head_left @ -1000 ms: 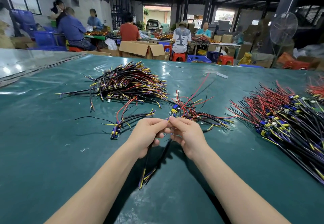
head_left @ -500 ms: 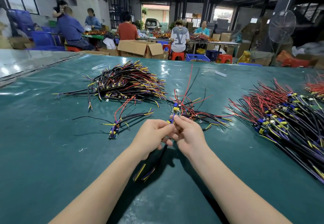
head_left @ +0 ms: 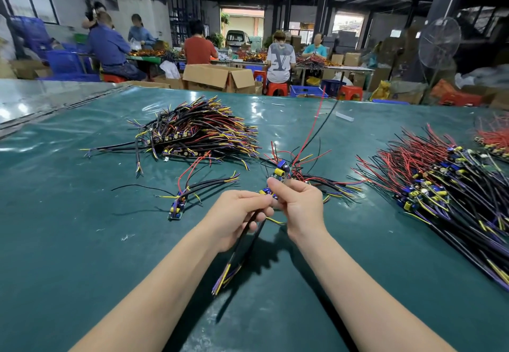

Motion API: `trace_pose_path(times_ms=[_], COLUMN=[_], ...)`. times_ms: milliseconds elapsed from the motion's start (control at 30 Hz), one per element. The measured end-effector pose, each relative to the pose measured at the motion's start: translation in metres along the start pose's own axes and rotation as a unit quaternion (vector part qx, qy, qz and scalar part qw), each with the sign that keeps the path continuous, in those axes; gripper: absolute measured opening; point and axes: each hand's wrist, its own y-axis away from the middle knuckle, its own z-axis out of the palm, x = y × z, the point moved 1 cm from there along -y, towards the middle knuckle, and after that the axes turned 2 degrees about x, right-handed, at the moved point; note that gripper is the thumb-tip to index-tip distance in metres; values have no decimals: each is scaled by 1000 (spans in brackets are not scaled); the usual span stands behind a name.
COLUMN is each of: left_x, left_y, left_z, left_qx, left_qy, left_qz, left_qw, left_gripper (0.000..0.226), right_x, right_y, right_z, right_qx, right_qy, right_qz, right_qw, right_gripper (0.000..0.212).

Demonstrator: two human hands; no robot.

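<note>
Both hands meet over the middle of the green table (head_left: 82, 255). My left hand (head_left: 237, 218) grips a black sheathed wire bundle (head_left: 242, 247) whose yellow and purple ends hang toward me. My right hand (head_left: 298, 208) pinches a small circuit board (head_left: 281, 171) with blue and yellow parts, held upright above the fingers. A red wire (head_left: 312, 128) and a black wire rise from that board toward the far edge. Where board and bundle join is hidden between the fingers.
A big heap of black, yellow and purple wired boards (head_left: 198, 134) lies at the back left. One single wired board (head_left: 179, 205) lies left of my hands. A small pile (head_left: 327, 183) sits behind them, a large red-and-black heap (head_left: 440, 186) to the right. Several people work at tables beyond.
The red and black wires have swung up to stand higher over the table. The held board has risen above my right fingers, and the bundle's loose ends hang lower toward me.
</note>
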Motion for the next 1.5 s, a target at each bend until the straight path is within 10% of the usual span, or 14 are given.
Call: trace_pose_path(times_ms=[400, 933, 1233, 1500], left_x=[2, -6, -4, -3], left_y=[-2, -5, -3, -2], left_z=[-5, -13, -9, -5], left_qx=[88, 28, -39, 5], left_qy=[-120, -56, 39, -52], left_qz=[35, -20, -65, 36], left_qw=[988, 998, 996, 998], left_gripper=[40, 27, 30, 29], right_x=[1, -4, -3, 0], right_y=[3, 8, 6, 4], right_z=[3, -2, -2, 0], right_qx=[-40, -53, -110, -108], right_qy=[-11, 190, -14, -7], right_qz=[181, 33, 210, 204], right_qw=[983, 980, 971, 973], right_gripper=[23, 35, 22, 31])
